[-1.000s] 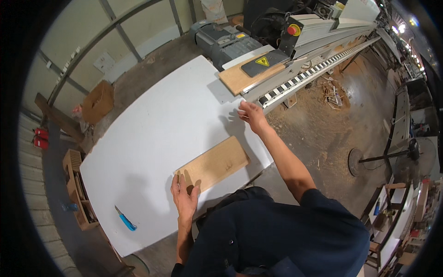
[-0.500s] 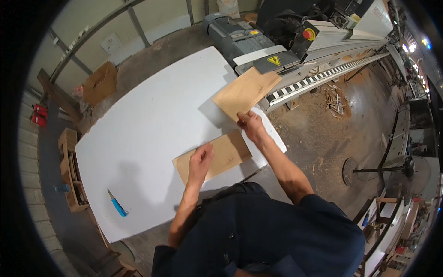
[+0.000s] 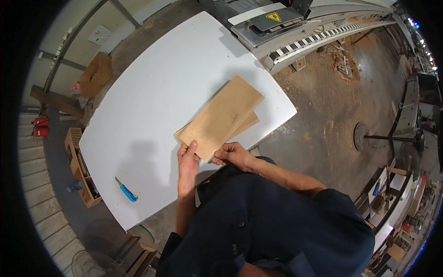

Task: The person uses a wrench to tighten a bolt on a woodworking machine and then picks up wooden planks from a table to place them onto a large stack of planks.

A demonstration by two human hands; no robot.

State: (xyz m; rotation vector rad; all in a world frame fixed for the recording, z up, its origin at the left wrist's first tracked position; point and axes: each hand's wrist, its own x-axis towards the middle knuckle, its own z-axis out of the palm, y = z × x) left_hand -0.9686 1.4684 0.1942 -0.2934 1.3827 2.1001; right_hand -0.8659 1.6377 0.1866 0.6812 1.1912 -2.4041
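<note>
A rectangular wooden board (image 3: 226,111) is tilted across the view above the white table, its near end between my two hands. My left hand (image 3: 188,156) is closed on the near left corner, thumb on the top face. At the near right corner my right hand (image 3: 229,153) pinches the edge, its fingertips partly hidden by the board. Beneath it lies a second wooden board (image 3: 249,123), mostly covered, with its right end and a left corner sticking out. Whether the two boards touch I cannot tell.
On the white table (image 3: 152,101) at the left lies a utility knife with a blue handle (image 3: 128,193). A machine with a toothed conveyor track (image 3: 314,40) adjoins the table's far right edge. A cardboard box (image 3: 96,75) and a wooden crate (image 3: 79,166) stand beyond the left side.
The upper board has come away from the machine's end toward me, over the other board. My left hand has moved from the lower board to the upper one's near corner; my right hand came nearer.
</note>
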